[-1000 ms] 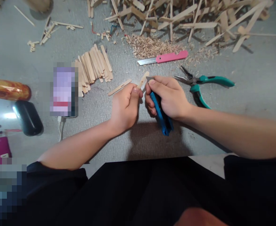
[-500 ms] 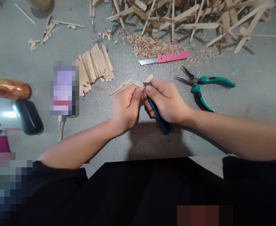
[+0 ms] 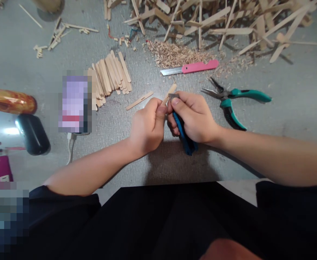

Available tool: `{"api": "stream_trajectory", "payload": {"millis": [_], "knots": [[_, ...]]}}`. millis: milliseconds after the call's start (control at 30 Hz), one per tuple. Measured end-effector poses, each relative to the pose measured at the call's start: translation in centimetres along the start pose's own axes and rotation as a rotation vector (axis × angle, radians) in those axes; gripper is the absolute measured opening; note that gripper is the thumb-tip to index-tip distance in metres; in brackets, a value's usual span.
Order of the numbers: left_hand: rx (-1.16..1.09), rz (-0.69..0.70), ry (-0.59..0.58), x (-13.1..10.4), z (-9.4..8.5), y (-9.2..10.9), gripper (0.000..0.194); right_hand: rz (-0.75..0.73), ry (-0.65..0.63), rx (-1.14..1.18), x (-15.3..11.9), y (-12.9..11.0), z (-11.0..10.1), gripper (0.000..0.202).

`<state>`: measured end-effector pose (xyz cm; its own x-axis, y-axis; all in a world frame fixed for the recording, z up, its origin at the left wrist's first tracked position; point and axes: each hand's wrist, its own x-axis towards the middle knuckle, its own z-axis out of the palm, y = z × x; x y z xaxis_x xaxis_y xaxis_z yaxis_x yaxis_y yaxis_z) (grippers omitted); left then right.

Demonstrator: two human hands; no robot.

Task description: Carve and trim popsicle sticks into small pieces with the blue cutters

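Note:
My left hand (image 3: 148,122) pinches a wooden craft stick (image 3: 172,89) between thumb and fingers, the stick's rounded end pointing up and right. My right hand (image 3: 195,115) is closed round a blue utility knife (image 3: 185,137). Its short grey blade (image 3: 173,96) lies right at the edge of the held stick; whether it cuts into the wood I cannot tell. Just left of my hands another craft stick (image 3: 139,101) with a notch near its middle rests on the table. Beyond them lies a pink cutter (image 3: 199,66) with its blade out, beside a heap of wood shavings (image 3: 174,54).
Green-handled needle-nose pliers (image 3: 225,94) lie open at the right. A stack of craft sticks (image 3: 109,76) sits left of centre, by a blurred phone (image 3: 73,103) on a white cable. Crossed-stick structures (image 3: 223,21) spread along the back. A dark oval case (image 3: 32,134) is far left.
The held stick has turned steeper, and my left thumb has dropped slightly. My right hand and the knife have shifted a little to the right. The view has moved slightly.

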<state>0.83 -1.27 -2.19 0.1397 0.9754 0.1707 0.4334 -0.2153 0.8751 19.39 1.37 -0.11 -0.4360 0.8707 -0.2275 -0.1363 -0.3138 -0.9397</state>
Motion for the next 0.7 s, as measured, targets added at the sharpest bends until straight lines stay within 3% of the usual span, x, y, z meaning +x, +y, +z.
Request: {"api": "stream_trajectory", "payload": {"millis": [267, 367, 533, 700], "knots": [[0.364, 0.008, -0.092, -0.2, -0.7, 0.9, 0.049, -0.068, 0.007, 0.057, 0.2, 0.6, -0.2, 0.051], [0.325, -0.004, -0.066, 0.0, -0.6, 0.6, 0.055, -0.075, 0.024, 0.048, 0.2, 0.4, -0.2, 0.050], [0.106, 0.062, 0.080, 0.5, -0.3, 0.0, 0.058, -0.013, -0.024, 0.003, 0.1, 0.0, -0.2, 0.049], [0.085, 0.059, 0.084, 0.5, -0.2, 0.1, 0.060, 0.074, -0.061, -0.024, 0.2, -0.7, -0.2, 0.044]]}}
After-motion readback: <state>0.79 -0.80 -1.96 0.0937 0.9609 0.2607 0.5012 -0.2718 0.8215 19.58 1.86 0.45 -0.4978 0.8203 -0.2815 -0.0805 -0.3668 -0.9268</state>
